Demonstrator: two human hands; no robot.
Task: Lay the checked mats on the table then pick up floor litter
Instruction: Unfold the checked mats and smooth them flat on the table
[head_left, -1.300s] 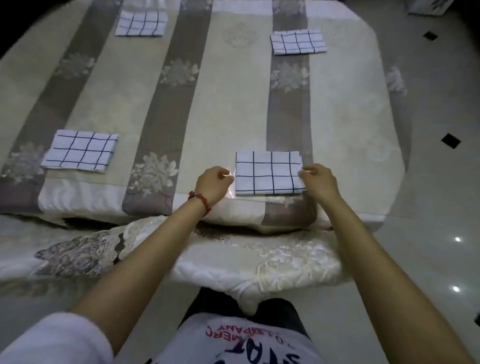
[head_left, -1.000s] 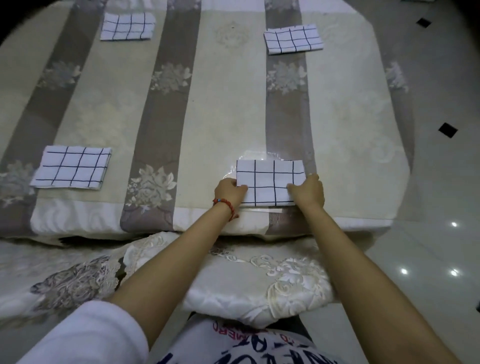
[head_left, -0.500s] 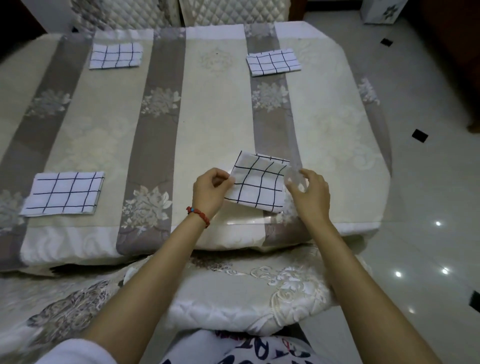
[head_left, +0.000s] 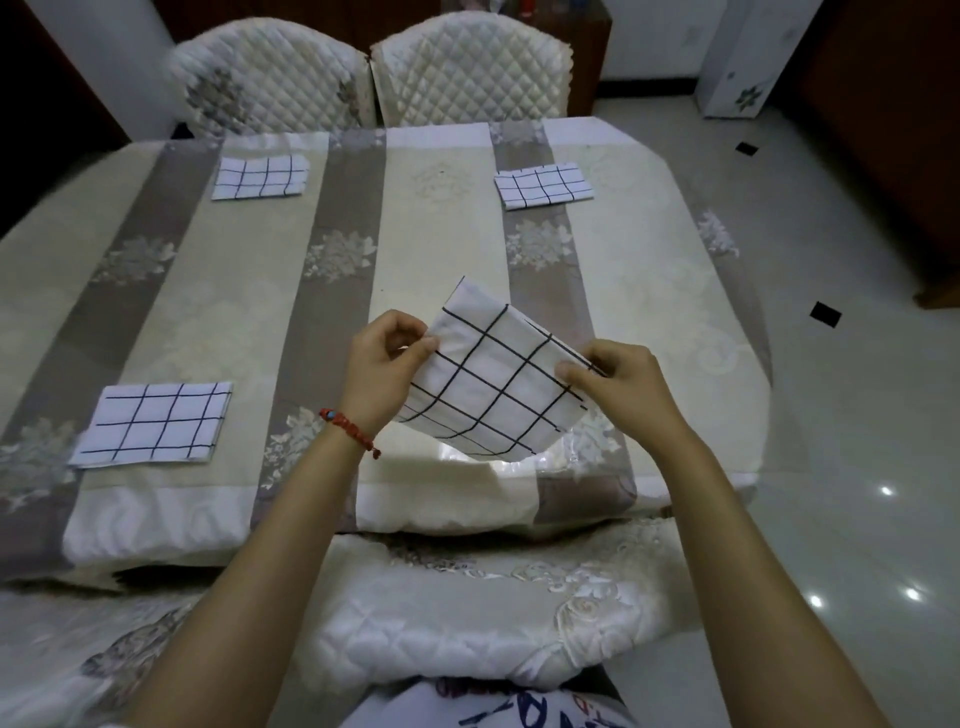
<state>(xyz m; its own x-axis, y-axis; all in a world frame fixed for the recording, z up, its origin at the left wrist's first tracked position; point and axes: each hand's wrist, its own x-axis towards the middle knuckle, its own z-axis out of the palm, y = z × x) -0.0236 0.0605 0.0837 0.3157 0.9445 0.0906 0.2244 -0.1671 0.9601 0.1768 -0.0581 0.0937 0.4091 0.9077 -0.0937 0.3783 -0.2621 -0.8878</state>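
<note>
Three checked mats already lie flat on the table (head_left: 441, 249): the near-left mat (head_left: 151, 425) by the table's near edge, the far-left mat (head_left: 260, 177) toward its far edge, and the far-right mat (head_left: 543, 185) also toward the far edge. The fourth mat (head_left: 493, 384) is not down: it is held tilted above the table's near-right place, one corner raised toward the table's middle, its lower edge just over a shiny clear sheet (head_left: 514, 460) lying at the table's near edge. The left hand (head_left: 387, 364), with a red bracelet (head_left: 350, 428) on its wrist, pinches the mat's left edge between thumb and curled fingers; the right hand (head_left: 618, 379) pinches the right edge the same way. Both grips look light, at the cloth's rim only

By my reading the laying is three parts done of four: this last mat has yet to be set flat and squared like the others. The litter step looks untouched; the tiled floor (head_left: 857, 415) to the table's right shows dark inset squares and light glints, and no litter I can make out there. Two quilted chairs (head_left: 363, 73) stand beyond the table's far edge, and another chair (head_left: 467, 613) is tucked at its near edge
</note>
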